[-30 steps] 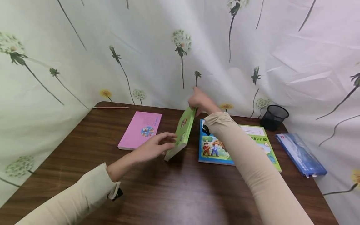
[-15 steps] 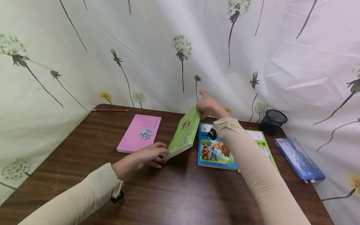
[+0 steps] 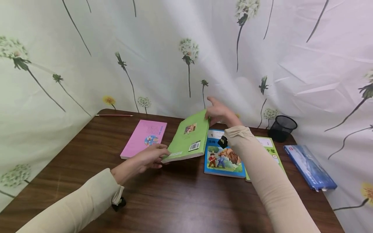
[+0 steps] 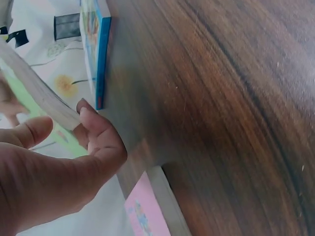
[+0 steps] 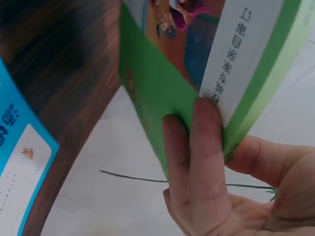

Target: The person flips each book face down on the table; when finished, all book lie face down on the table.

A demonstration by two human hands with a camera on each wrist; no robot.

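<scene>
While both hands are on it, the green book (image 3: 187, 137) hangs tilted above the brown wooden table (image 3: 186, 200), back cover and barcode facing up, far edge higher than near edge. Right hand (image 3: 220, 113) grips the far corner: in the right wrist view the fingers (image 5: 197, 162) curl over the green cover and the thumb presses from the other side, pinching the book's thickness. Left hand (image 3: 147, 157) holds the near left corner; in the left wrist view the thumb (image 4: 29, 132) and a curled finger (image 4: 98, 132) close on the page edge (image 4: 47, 101). Book sits between the pink book (image 3: 144, 137) on its left and the blue picture book (image 3: 222, 157) on its right, overlapping the blue one's left edge from above; whether it touches either, cannot tell.

Pink book lies flat, near the left hand. Blue picture book lies flat, partly under the right forearm, on top of a light green-bordered book (image 3: 269, 150). Further right: a blue book in a clear wrapper (image 3: 310, 168) by the table edge, and a black mesh pen cup (image 3: 282, 127) at the back. A red pencil (image 3: 114, 115) lies at the far left corner. Floral curtain (image 3: 175, 48) behind. Both arms in beige sleeves (image 3: 271, 181).
</scene>
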